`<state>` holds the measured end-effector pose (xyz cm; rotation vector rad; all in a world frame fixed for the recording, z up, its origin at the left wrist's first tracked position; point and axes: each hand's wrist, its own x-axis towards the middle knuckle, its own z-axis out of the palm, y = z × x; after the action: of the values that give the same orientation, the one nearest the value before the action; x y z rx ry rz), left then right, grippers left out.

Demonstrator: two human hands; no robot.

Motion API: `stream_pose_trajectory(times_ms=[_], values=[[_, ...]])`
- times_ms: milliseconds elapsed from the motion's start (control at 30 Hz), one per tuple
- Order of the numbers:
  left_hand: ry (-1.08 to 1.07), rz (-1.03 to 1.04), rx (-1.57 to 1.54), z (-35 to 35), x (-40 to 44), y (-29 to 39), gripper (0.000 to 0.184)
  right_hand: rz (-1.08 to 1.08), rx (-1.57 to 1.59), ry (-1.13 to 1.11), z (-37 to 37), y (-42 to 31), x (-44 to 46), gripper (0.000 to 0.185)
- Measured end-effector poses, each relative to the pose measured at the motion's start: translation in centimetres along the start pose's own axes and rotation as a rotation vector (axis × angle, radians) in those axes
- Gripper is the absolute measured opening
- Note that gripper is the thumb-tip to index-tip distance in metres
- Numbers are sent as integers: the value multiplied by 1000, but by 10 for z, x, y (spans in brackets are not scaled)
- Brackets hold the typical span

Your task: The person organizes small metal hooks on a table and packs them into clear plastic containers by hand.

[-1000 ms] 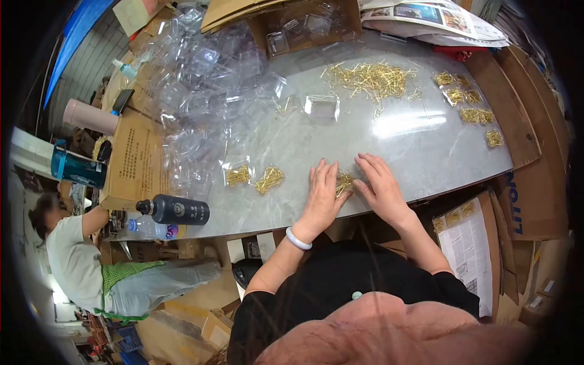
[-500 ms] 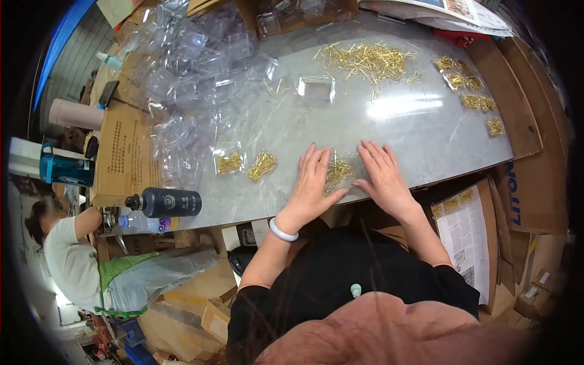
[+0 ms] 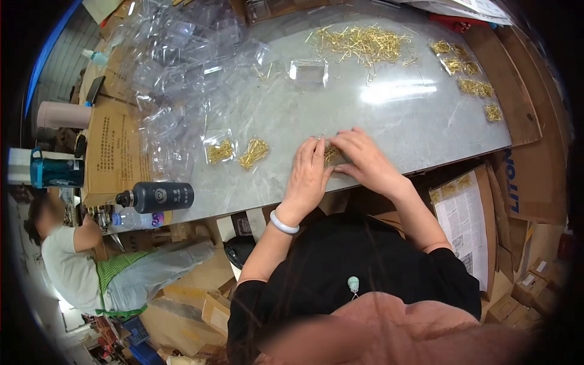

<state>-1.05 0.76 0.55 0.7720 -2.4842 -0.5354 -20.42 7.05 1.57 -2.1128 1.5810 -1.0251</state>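
Near the table's front edge, a small bunch of gold hooks (image 3: 331,154) lies between my two hands, partly covered by them. My left hand (image 3: 308,173) presses along its left side, fingers together. From the right, my right hand (image 3: 365,159) closes on the same bunch, its fingers bent over it. To the left lie a loose gold bundle (image 3: 253,152) and another gold bundle (image 3: 219,151) on a clear plastic piece. A large loose heap of gold hooks (image 3: 364,45) is farther back, beside a clear plastic box (image 3: 308,73).
Clear plastic boxes (image 3: 182,67) pile up at the left. A dark bottle (image 3: 161,197) lies near the left front edge. Gold packs (image 3: 474,87) line the right edge beside cardboard (image 3: 505,91). Another person (image 3: 73,261) is at the lower left.
My hands have come together around the small bunch, my right hand moving left and its fingers bending over it. The whole view has shifted, so the table's things appear higher and farther left.
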Motion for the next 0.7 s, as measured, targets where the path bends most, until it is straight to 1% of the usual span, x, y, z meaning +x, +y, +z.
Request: stream_pose_trajectory(times_ms=[133,233,267,367,467,567,667,700], values=[[28,24,102,-11,2,6,79,65,-164,142,-16,-3,-14,63],[-15,4,77,-15,-4,0,85,121,-244,132,-26,-3,-24,58],[-25,0,42,-15,-4,-1,83,126,-266,163,-25,-4,-25,52],[-56,2,-14,-14,-2,-3,77,113,-247,144,-19,-5,-18,46],[-77,21,9,-11,-1,-3,69,17,-206,193,4,-1,-1,40],[-51,14,6,-10,-1,-3,62,40,-161,124,5,-2,9,35],[-11,-12,-11,-9,-1,-2,59,155,-102,102,-15,-3,8,32],[1,-21,-17,-8,0,-1,58,129,-128,91,-18,-3,5,31]])
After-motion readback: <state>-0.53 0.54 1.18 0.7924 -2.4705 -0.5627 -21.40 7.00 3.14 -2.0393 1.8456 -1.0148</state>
